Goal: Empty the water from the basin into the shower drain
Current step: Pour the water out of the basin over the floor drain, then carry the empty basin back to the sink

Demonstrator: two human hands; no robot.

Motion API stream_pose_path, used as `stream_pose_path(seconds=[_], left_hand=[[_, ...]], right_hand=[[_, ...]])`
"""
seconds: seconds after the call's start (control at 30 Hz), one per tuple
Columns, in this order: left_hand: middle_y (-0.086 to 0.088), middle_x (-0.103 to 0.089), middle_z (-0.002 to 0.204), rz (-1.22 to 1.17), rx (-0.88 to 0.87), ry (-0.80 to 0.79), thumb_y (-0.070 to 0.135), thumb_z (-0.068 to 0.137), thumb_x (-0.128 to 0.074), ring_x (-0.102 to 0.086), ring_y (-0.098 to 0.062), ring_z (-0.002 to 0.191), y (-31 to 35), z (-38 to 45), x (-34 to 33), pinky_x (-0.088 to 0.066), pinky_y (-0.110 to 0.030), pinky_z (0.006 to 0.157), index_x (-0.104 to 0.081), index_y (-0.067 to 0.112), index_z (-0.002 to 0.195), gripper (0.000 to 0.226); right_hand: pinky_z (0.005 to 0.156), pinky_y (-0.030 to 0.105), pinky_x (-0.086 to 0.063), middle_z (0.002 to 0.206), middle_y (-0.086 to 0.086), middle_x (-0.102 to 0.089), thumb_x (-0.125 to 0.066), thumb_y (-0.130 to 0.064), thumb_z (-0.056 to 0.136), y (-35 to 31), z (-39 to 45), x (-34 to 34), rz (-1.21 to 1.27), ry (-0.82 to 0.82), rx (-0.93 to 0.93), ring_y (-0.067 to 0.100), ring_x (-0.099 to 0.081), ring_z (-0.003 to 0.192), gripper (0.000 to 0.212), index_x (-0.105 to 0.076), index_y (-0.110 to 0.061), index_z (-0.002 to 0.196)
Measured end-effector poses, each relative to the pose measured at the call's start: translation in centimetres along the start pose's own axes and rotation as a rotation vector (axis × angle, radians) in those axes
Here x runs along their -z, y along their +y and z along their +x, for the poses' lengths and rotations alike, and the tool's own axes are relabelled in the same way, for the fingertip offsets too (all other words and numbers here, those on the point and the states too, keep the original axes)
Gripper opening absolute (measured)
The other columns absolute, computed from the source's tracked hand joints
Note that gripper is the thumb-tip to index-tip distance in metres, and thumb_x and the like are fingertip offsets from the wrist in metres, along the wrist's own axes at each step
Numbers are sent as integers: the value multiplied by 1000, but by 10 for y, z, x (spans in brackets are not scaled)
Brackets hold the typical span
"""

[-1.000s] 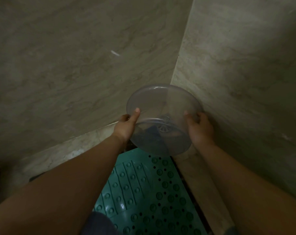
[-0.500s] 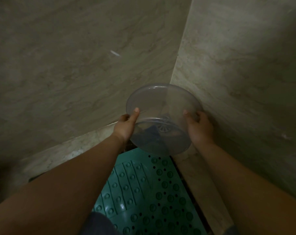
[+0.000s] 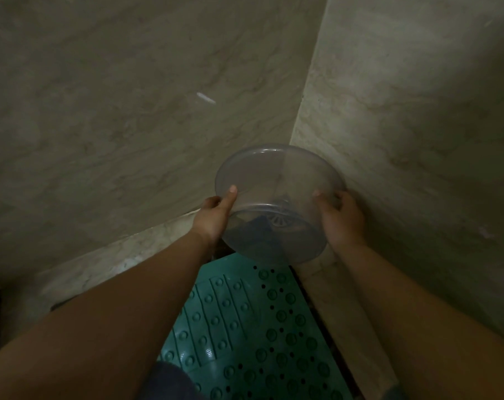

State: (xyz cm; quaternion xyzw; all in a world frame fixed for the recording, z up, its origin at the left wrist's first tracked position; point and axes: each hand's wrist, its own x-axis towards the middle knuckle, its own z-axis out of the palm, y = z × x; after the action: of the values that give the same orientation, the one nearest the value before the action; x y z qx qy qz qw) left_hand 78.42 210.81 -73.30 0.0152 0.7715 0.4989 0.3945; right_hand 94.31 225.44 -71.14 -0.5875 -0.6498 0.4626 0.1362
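From the head view, the person holds a clear plastic basin out in front of them in the corner where two marbled walls meet. The left hand clasps the basin's left side with the thumb laid up along the wall towards the rim, and the right hand clasps the opposite side, its fingers wrapped round the outside and the thumb pressed on the near face; both hands are closed on the basin, not loose. Between the two grips the basin is tipped hard away from the person, its base turned towards them and its mouth facing the corner and down, which I judge is the pouring tilt meant to send the water out of the far lip. Seen through the clear base, directly below the grips, is a round ribbed drain cover, so the basin looks to be held over the drain on purpose. I cannot tell whether any water is left inside or is running out. Nearer the person than the hands, a green studded shower mat lies on the floor, its far edge just under the basin.
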Motion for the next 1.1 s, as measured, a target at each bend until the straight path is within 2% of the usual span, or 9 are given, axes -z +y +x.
stream_pose_path(seconds=[0.17, 0.27, 0.4, 0.5, 0.63, 0.77, 0.83, 0.9, 1.1], left_hand=[[-5, -52, 144, -220, 97, 35, 72, 87, -37, -55, -20, 109, 1, 2, 8, -30, -35, 90, -42, 12, 146, 84], [-4, -58, 131, -294, 127, 66, 72, 87, -34, -57, -13, 83, 1, 0, 13, -36, -37, 81, -41, 12, 145, 84], [1, -64, 90, -347, 193, 33, 61, 91, -42, -60, -15, 76, 2, -6, 19, -40, -30, 59, -57, 20, 108, 46], [-3, -57, 82, -309, 231, 44, 32, 89, -50, -57, -20, 73, 2, -11, 24, -41, -29, 63, -58, 17, 86, 17], [-12, -44, 76, -185, 251, 55, 1, 81, -45, -48, -25, 65, 0, -15, 29, -44, -27, 52, -49, 11, 75, 12], [-11, -54, 76, -153, 246, 113, 11, 93, -52, -53, -26, 64, 5, -27, 34, -50, -24, 36, -56, 9, 89, 6], [-17, -64, 97, -54, 236, 153, 21, 96, -53, -63, -33, 86, 7, -41, 43, -63, -41, 65, -61, 1, 110, 26], [-22, -65, 117, 71, 244, 216, 27, 95, -52, -63, -40, 106, 19, -68, 57, -56, -49, 92, -61, -1, 121, 39], [-37, -65, 106, 15, 239, 297, 17, 93, -50, -66, -42, 90, 79, -172, 103, -55, -56, 88, -59, 5, 100, 17]], right_hand=[[98, 29, -37, 137, 14, -56, -27, -55, 97, -7, -5, 3, 154, 108, 84, 32, -54, 124, 61, -53, -15, 136], [100, 45, -47, 129, 18, -60, -26, -62, 93, -9, -4, 3, 201, 95, -13, 35, -60, 114, 69, -54, -12, 132], [66, 27, -41, 111, 14, -61, -55, -43, 90, -6, 1, 8, 178, 115, -125, 25, -56, 88, 52, -53, -5, 124], [58, 26, -37, 107, 17, -62, -55, -19, 86, -3, 5, 11, 78, 45, -203, 27, -58, 81, 45, -56, 1, 126], [81, 37, -46, 127, 25, -61, -47, -9, 89, 0, 6, 15, -134, 11, -236, 35, -61, 107, 40, -61, 7, 122], [94, 47, -50, 130, 27, -58, -46, -10, 84, -3, 1, 20, -96, -28, -271, 36, -61, 107, 46, -58, 3, 126], [89, 51, -51, 126, 29, -60, -45, -9, 86, -9, -10, 26, -87, -27, -319, 34, -61, 100, 43, -59, 5, 124], [93, 52, -52, 123, 29, -62, -44, -10, 90, -27, -31, 39, -99, -30, -349, 40, -63, 107, 39, -60, 6, 122], [88, 52, -55, 111, 30, -67, -45, -14, 89, -104, -96, 91, -133, -64, -334, 42, -67, 100, 35, -68, 5, 109]])
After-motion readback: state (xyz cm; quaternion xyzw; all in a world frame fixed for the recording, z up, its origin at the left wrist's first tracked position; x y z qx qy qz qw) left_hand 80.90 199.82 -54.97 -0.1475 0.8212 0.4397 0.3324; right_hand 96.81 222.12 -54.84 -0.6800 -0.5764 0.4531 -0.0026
